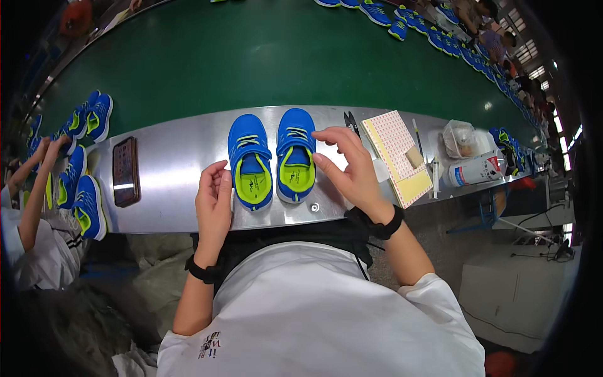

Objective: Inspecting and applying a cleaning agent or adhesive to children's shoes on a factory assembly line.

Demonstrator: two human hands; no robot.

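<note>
A pair of blue sneakers with lime-green linings stands side by side on the metal ledge, toes pointing away from me. Beside the heel of the left sneaker (249, 141), my left hand (214, 200) is open, its fingers loosely bent and holding nothing. My right hand (348, 166) reaches toward the right sneaker (295, 135); thumb and forefinger are spread around its outer side, near the strap. I cannot tell whether those fingertips touch the shoe.
The metal ledge (169, 207) borders a green conveyor belt (188, 69). A phone (125, 171) lies left; black snips (352, 122), a sticker sheet (394, 141), a syringe (435, 178) and a white bottle (475, 169) lie right. A co-worker's hands (55, 146) are near more sneakers (90, 207).
</note>
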